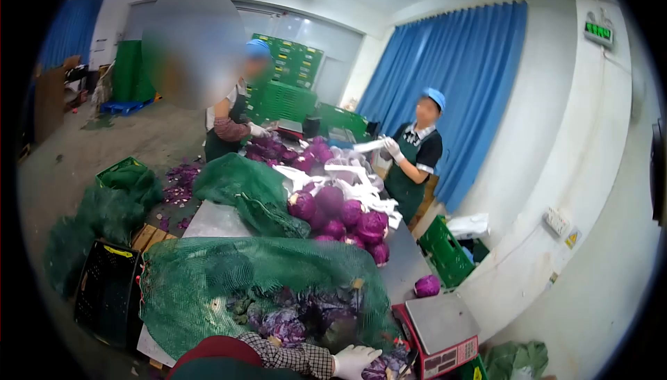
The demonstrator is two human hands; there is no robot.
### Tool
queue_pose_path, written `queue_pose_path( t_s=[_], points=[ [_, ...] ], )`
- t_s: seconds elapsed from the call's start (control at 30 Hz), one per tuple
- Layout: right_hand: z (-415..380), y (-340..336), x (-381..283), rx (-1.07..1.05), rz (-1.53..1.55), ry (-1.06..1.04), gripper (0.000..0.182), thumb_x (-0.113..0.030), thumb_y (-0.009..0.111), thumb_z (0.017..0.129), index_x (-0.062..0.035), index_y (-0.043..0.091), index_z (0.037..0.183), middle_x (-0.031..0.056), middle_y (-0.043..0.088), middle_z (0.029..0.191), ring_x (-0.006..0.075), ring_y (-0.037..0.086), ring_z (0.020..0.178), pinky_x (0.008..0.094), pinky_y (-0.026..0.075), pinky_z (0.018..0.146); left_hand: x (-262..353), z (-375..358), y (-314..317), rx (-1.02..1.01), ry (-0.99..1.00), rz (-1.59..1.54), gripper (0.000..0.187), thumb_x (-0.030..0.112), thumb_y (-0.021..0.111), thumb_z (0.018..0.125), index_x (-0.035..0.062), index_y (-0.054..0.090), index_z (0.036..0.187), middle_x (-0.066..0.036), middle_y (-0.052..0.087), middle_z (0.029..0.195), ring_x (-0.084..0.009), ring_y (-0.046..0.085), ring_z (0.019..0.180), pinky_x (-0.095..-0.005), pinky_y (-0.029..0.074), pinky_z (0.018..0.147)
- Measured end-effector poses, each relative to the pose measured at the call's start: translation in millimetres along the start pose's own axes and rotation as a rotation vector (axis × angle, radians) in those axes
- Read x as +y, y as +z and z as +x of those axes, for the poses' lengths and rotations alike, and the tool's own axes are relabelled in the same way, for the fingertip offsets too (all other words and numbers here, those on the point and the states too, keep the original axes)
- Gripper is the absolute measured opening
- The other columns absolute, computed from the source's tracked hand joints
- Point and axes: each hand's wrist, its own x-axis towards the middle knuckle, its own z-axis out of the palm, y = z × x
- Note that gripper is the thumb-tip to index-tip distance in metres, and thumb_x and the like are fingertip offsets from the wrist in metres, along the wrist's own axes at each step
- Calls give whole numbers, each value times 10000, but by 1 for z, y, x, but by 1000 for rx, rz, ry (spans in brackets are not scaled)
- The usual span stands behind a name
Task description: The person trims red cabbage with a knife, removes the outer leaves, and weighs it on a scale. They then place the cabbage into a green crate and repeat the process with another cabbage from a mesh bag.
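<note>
Cabbage (pixel 283 326), round, purple, leafy: prob. heavy, firm; cup sides. L white-gloved hand (pixel 356 362): can't tell if open/holding.

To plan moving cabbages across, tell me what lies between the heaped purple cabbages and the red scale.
The head view shows grey tabletop there, with one loose purple cabbage close to the red scale.

Wearer, bottom edge of frame: white close-fitting fabric glove (pixel 356 362) on the one hand showing, light wrinkling. Black-and-white small-check cloth sleeve (pixel 286 356) on the forearm, loose, creased, ends at the glove. Dark red cloth garment (pixel 215 349) left of that, rounded outline. Dark green cloth panel (pixel 233 372) below the red, apron-like, plain.
</note>
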Motion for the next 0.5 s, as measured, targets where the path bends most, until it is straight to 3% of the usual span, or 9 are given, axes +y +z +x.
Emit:
queue_pose_path(
  t_s=[0.03,0.07,0.1,0.17,0.27,0.33,0.4,0.5],
  points=[
    [2,-4,8,21,1,-41,313,-263,546,959,-48,574,1184,8,493,562,92,391,385,275,289,368,-1,-4,8,47,3,1,1136,656,769,553,-41,387,1365,-279,477,1303,-414,432,1243,-461,364,1032],
    [-3,-10,4,11,-9,15,305,-252,535,963,-39,577,1176,22,514,623,92,412,412,274,313,392,-6,-7,18,110,26,-21,1017,606,766,611,-15,423,1340,-272,470,1298,-422,436,1226,-469,363,1036],
    [-7,-11,-2,38,-46,-95,302,-260,534,965,-33,576,1160,33,525,661,90,422,427,261,323,401,-12,-3,23,45,33,55,1012,603,716,691,-48,356,1378,-258,431,1383,-377,430,1283,-438,317,1102],
    [-9,-12,9,132,77,-73,264,-280,535,970,-48,598,1078,31,531,644,84,436,432,242,326,400,-19,-3,28,38,-18,-40,1086,632,736,644,-45,337,1393,-314,365,1407,-444,363,1311,-450,298,1106],
    [-2,-42,43,33,-740,-528,304,-49,562,831,-14,546,1133,170,573,1022,194,594,672,318,501,646,-12,4,11,-20,-21,-63,1103,591,775,617,-48,329,1397,-317,346,1418,-446,331,1329,-443,306,1106],
    [-3,-44,65,36,-855,-709,334,29,590,765,-20,565,1094,161,542,1052,186,583,684,323,498,675,-20,13,14,-22,-25,-38,1114,577,789,605,-64,329,1391,-311,346,1422,-439,329,1334,-433,310,1107],
    [-20,-31,27,-13,-269,-44,260,56,575,850,-11,551,1100,110,563,992,107,552,789,237,471,691,-16,13,15,-65,-68,-36,1126,571,797,596,-78,328,1388,-303,348,1425,-433,334,1335,-425,311,1109],
    [-19,-26,70,3,-122,-97,218,11,566,899,6,545,1115,68,580,938,72,524,747,212,461,676,-12,19,7,-102,-93,-34,1139,570,802,587,-84,326,1389,-294,354,1425,-428,346,1331,-421,313,1110]
  ],
)
